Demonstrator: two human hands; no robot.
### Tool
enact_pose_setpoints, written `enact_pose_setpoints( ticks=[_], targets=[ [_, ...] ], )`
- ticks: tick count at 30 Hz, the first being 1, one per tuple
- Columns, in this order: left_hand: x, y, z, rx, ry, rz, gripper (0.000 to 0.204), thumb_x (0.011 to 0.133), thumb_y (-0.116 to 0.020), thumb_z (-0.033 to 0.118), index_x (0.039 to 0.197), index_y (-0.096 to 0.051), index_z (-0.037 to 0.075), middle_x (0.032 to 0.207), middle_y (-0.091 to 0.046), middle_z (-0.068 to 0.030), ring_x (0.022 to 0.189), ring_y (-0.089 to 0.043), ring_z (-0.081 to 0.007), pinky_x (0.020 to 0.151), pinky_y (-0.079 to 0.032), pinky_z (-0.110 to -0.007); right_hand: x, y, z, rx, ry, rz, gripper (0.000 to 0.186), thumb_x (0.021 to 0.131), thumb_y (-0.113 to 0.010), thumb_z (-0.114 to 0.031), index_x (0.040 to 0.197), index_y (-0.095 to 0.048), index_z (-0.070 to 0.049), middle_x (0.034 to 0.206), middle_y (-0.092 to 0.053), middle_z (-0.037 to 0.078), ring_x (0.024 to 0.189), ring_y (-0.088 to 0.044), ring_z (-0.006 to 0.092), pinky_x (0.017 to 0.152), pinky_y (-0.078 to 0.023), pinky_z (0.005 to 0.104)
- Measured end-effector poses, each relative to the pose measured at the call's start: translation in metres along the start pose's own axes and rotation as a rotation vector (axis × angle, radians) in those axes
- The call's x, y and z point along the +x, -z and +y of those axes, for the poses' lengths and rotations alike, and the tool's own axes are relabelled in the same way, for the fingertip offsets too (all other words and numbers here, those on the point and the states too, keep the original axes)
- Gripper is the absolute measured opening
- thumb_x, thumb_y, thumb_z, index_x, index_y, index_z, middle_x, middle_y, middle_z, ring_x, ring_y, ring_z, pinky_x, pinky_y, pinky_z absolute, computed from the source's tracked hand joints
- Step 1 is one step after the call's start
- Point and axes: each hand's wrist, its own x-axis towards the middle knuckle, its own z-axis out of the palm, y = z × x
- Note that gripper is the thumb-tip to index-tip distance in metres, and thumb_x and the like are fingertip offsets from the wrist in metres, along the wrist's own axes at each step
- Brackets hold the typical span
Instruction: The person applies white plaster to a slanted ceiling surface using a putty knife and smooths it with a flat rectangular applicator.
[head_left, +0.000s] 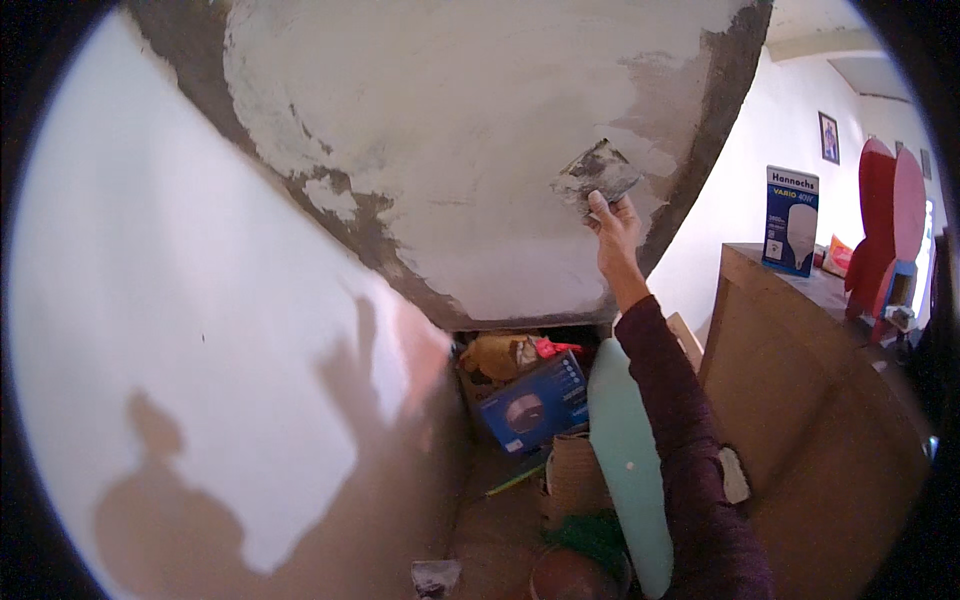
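Observation:
My right hand (pixel 616 235), at the end of a dark maroon sleeve, is raised and closed round a putty scraper (pixel 598 172). Its flat, squarish blade is smeared with grey and white filler. The blade lies against or very close to a large sloping surface (pixel 450 150) overhead; contact is hard to tell. Whitish filler covers the middle of that surface, and its borders are rough bare grey. At the lower edge of the picture, a small pale blade-like piece (pixel 436 577) with dark smears is partly cut off. My left hand does not show.
A white wall (pixel 180 300) bearing shadows rises on the left. Below the slope lie a blue box (pixel 537 402), a cardboard piece (pixel 577 475) and a pale green board (pixel 625 460). On the right, a brown cabinet (pixel 800 400) carries a blue bulb box (pixel 790 222) and a red chair-like object (pixel 885 220).

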Motion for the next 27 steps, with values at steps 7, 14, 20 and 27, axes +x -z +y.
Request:
enact_pose_setpoints(
  ticks=[7,14,20,27],
  targets=[
    [0.005,0.048,0.118,-0.242,0.468,0.087,0.047,0.100,-0.045,0.041,0.129,-0.055,0.005,0.112,-0.060,-0.0142,0.097,-0.054,-0.0263,0.085,-0.044,-0.040,0.022,-0.023,0.050,0.252,0.002,0.131,0.030,0.086,-0.076,-0.025,0.109,-0.061,-0.011,0.098,-0.064,-0.002,0.085,-0.059,0.0101,0.068,-0.049,0.0278],
    [0.016,0.041,0.106,-0.068,0.504,0.066,0.046,0.098,-0.049,0.045,0.119,-0.061,0.005,0.098,-0.062,-0.0081,0.085,-0.052,-0.0201,0.071,-0.044,-0.034,0.040,-0.048,0.051,0.170,-0.038,0.243,0.027,0.085,-0.077,-0.027,0.096,-0.061,-0.008,0.090,-0.063,0.000,0.079,-0.058,0.0102,0.060,-0.049,0.0286],
    [0.014,0.047,0.165,-0.327,0.373,0.137,0.041,0.103,-0.045,0.038,0.125,-0.060,0.008,0.110,-0.063,-0.0076,0.092,-0.054,-0.0175,0.078,-0.045,-0.031,0.024,-0.024,0.078,0.068,-0.190,0.418,0.030,0.082,-0.080,-0.026,0.086,-0.058,-0.006,0.084,-0.063,0.004,0.073,-0.060,0.0114,0.051,-0.047,0.0284],
    [0.021,0.040,0.135,-0.262,0.426,0.114,0.038,0.104,-0.043,0.037,0.121,-0.061,0.008,0.105,-0.061,-0.0047,0.090,-0.054,-0.0136,0.080,-0.043,-0.025,-0.006,-0.024,0.058,0.040,0.079,0.279,0.025,0.086,-0.076,-0.026,0.093,-0.061,-0.008,0.086,-0.064,0.002,0.074,-0.060,0.0112,0.059,-0.048,0.0257]
  ],
)
